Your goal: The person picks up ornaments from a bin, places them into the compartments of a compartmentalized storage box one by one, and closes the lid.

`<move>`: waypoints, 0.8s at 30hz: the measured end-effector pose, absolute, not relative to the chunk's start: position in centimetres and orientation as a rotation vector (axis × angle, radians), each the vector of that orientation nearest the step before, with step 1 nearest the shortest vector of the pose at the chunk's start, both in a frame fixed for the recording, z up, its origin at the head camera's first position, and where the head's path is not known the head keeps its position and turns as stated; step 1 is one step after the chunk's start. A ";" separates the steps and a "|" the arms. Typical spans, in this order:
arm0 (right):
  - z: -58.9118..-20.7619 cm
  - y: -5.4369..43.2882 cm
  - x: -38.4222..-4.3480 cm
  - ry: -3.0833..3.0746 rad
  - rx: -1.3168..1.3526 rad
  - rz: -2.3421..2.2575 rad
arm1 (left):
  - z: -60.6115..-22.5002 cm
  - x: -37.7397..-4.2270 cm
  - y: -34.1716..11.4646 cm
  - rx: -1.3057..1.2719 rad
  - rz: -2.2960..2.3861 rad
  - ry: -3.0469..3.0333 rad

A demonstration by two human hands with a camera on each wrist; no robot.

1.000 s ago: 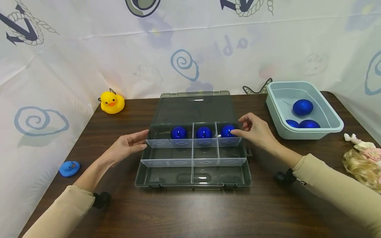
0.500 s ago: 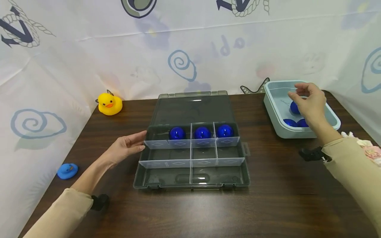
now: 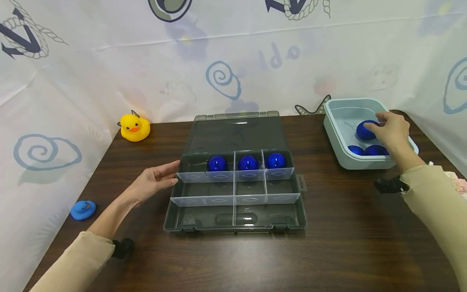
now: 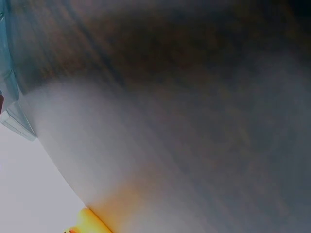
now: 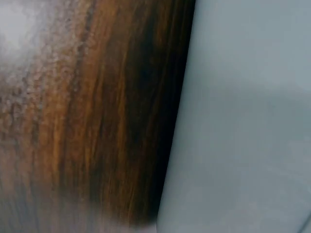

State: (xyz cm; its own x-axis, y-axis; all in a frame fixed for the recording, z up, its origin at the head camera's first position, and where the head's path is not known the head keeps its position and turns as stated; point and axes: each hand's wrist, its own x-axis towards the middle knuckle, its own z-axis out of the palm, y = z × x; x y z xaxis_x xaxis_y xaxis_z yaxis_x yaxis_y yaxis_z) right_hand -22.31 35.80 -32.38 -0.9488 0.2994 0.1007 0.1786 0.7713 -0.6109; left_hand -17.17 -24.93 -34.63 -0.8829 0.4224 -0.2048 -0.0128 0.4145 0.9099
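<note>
In the head view, a grey see-through compartment box [image 3: 204, 222] lies with its lid folded back. Three shiny blue Christmas balls, the left ball [image 3: 217, 163], the middle ball [image 3: 248, 163] and the right ball [image 3: 276, 161], sit in its back row. My left hand [image 3: 155, 182] rests its outstretched fingers at the box's left side. Over the pale blue tub [image 3: 359, 164], my right hand [image 3: 394, 130] pinches a glittery blue Christmas ball [image 3: 364, 131] from its right side, thumb in front. Beside it, two more blue balls [image 3: 375, 150] lie partly behind the near wall.
A yellow rubber duck [image 3: 134, 127] stands at the table's back left, and a blue duck [image 3: 83, 210] at the left edge. A doll [image 3: 457, 184] lies at the right, mostly behind the sleeve. A printed white curtain [image 3: 146, 81] hangs behind the table.
My right hand has left the right ball in the box and moved right into the tub, down to the glittery ball there. My left hand has stayed at the box.
</note>
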 end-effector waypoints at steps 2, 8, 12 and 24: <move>-32.3 35.9 -22.4 -2.815 -0.386 0.918 | -34.6 -17.2 -24.9 0.350 1.465 2.269; -32.5 35.8 -22.8 -2.900 -0.363 0.878 | -34.6 -17.1 -24.9 0.340 1.462 2.265; -32.8 35.7 -23.2 -2.937 -0.299 0.815 | -34.6 -17.1 -25.0 0.338 1.459 2.266; -33.0 35.2 -24.1 -3.023 -0.174 0.768 | -34.6 -17.1 -25.0 0.341 1.459 2.265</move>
